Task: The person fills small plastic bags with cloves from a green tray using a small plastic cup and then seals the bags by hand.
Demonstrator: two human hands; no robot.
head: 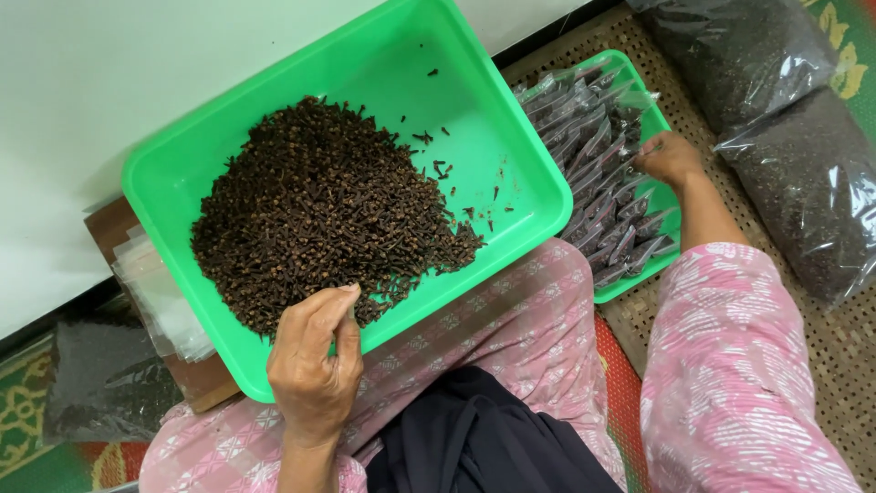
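Observation:
A big green tray (511,119) rests on my lap, holding a heap of dark brown cloves (319,205). My left hand (315,365) lies on the tray's near rim, fingers curled at the edge of the heap; whether it pinches anything I cannot tell. My right hand (669,158) reaches out to a smaller green tray (639,278) at the right, its fingers down among several small filled clear packets (598,173). What the fingers grip is hidden.
Two large clear bags of dark spice (803,173) lie on the woven mat at the right. A stack of empty clear pouches (160,297) sits on a wooden board left of the big tray. Another dark bag (100,374) lies at lower left. A white wall runs behind.

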